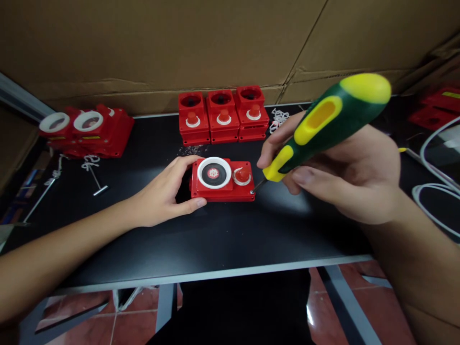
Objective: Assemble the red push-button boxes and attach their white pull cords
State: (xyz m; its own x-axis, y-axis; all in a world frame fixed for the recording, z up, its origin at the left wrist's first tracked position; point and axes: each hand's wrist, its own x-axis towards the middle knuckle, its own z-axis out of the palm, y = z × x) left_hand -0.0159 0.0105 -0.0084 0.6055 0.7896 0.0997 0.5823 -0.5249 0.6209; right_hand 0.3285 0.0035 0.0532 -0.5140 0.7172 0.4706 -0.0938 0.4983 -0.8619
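A red box with a white-ringed round window and a red knob [223, 190] lies on the black tabletop. My left hand [163, 194] grips its left end, thumb along the near side and fingers behind. In my right hand [345, 167] is a screwdriver [323, 124] with a green and yellow handle, tilted down to the left. Its tip meets a small screw [252, 192] at the box's near right corner. Whether the screw is fully seated I cannot tell.
Three similar red boxes [223, 117] stand in a row at the back. More red units with white rings [89, 122] sit at left, beside small T-shaped metal rods [100, 190] on cords. White cable loops [436, 191] lie at right. Cardboard [161, 43] walls the back.
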